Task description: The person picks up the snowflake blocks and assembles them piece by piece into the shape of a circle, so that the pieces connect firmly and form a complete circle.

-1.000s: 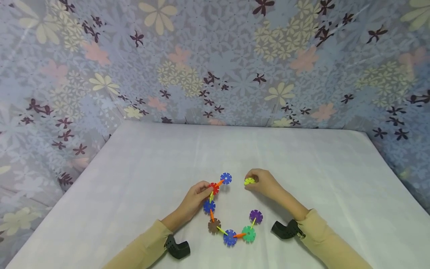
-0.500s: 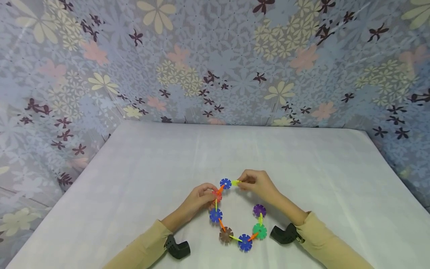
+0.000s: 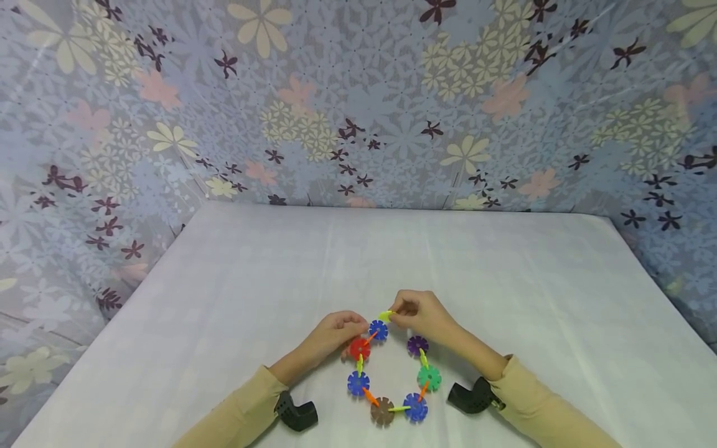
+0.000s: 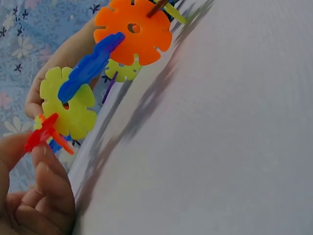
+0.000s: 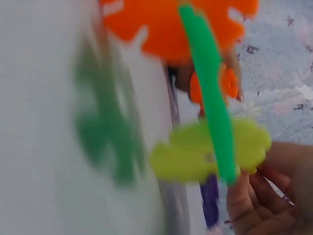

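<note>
A curved chain of notched plastic discs hangs between the hands. In the head view it runs from a blue disc (image 3: 378, 330) through a red disc (image 3: 360, 349), a brown disc (image 3: 383, 411) and a green disc (image 3: 429, 378) to a purple disc (image 3: 417, 345), with yellow and orange discs edge-on between. My left hand (image 3: 340, 330) pinches the red disc, clearest in the left wrist view, where a yellow disc (image 4: 68, 103) hangs beside it. Between thumb and finger my right hand (image 3: 422, 314) holds a yellow disc (image 3: 385, 316) against the top blue disc; whether their notches interlock, I cannot tell.
A white cloth covers the table (image 3: 269, 261). Flowered fabric (image 3: 358, 112) rises behind it and at both sides. Black curved devices sit at the left wrist (image 3: 295, 412) and right wrist (image 3: 470, 396).
My right hand has brought the yellow disc leftward to the top blue disc. The chain has come lower and nearer, and its purple end has swung inward. My left hand keeps its pinch.
</note>
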`<state>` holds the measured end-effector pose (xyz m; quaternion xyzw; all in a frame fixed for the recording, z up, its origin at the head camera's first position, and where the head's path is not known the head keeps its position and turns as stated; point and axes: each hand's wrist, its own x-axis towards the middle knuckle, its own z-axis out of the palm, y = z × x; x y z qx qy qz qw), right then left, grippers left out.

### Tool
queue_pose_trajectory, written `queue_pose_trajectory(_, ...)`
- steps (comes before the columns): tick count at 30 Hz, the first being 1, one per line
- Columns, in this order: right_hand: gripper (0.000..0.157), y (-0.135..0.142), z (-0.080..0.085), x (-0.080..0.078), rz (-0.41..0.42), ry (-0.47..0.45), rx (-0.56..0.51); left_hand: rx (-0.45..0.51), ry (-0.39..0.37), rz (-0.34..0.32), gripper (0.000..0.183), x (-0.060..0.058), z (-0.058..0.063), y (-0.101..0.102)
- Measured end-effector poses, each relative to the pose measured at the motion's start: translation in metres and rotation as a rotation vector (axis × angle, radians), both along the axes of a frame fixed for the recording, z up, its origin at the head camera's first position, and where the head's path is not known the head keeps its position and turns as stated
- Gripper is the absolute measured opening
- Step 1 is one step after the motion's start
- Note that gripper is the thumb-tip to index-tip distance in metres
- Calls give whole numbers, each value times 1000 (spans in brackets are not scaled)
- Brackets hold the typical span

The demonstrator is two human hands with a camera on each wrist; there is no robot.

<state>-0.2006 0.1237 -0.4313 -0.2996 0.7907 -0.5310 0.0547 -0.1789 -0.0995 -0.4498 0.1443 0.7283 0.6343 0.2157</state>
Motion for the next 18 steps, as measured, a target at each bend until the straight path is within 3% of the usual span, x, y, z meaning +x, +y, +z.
queue_pose_trajectory(4, 14, 3, 2, -2, 52, -5, 60, -60, -13, 17, 28, 2, 4, 3)
queue_pose_trajectory(8, 13, 1, 8, 3, 132, -34, 69, -59, -3, 18, 24, 2, 5, 3)
queue_pose_trajectory(13, 10, -1, 23, 10, 139, -45, 21, -32, 16, 61, 21, 3, 4, 3)
queue_pose_trajectory(18, 9, -1, 9, 5, 144, -90, -30, -5, 55, 79, 19, 7, 15, 4)
